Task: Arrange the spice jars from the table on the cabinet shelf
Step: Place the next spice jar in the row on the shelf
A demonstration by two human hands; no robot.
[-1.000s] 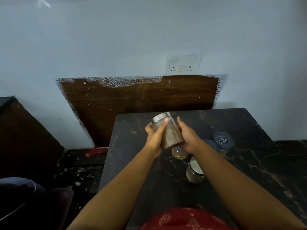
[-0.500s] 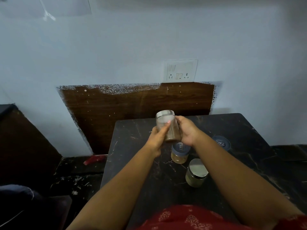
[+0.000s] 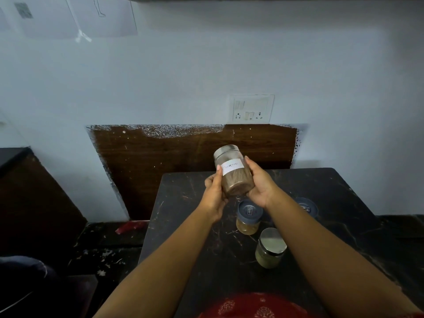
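Two hands, left hand [image 3: 214, 193] and right hand [image 3: 260, 185], have fingers clamped on a tilted clear brown-spice jar [image 3: 234, 173], its white label turned up, probably for reading, above the dark marbled bench [image 3: 195, 237]

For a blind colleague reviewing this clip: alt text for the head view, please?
Both hands, left and right, hold a tilted silver-lidded brown spice jar above a dark table. Three more jars stand below: two blue-lidded, one silver-lidded.
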